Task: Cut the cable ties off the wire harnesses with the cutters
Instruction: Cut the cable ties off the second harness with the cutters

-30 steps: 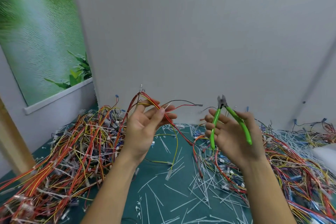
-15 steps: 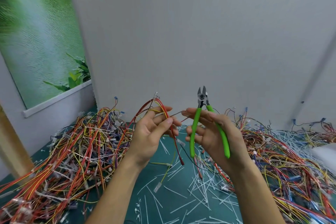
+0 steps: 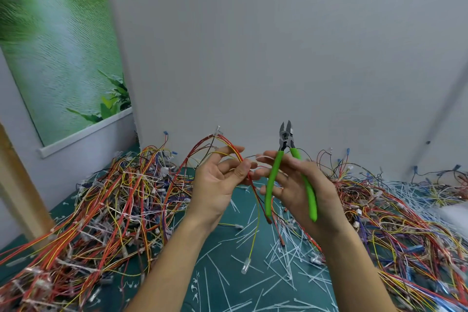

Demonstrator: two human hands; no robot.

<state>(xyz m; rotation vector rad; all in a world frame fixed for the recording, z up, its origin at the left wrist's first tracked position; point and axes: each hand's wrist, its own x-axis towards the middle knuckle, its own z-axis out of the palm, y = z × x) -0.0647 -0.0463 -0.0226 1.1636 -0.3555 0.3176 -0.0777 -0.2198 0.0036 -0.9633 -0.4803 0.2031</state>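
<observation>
My left hand (image 3: 217,185) holds up a wire harness (image 3: 220,140) of red, yellow and black wires, which loops above the fingers and trails down to the mat. My right hand (image 3: 301,185) grips green-handled cutters (image 3: 286,157), jaws slightly apart and pointing up, clear of the wires. The fingertips of both hands meet between the harness and the cutters, where a white cable tie (image 3: 263,157) sticks out. A yellow wire with a clear connector (image 3: 245,266) hangs below.
A big tangle of harnesses (image 3: 106,210) covers the green mat (image 3: 220,273) on the left, another pile (image 3: 395,220) on the right. Cut white cable ties (image 3: 283,261) litter the mat between my arms. A grey wall stands close behind, a wooden post (image 3: 17,185) at left.
My right hand with the cutters has moved left, up to my left hand. The fingertips of both hands now meet at the harness.
</observation>
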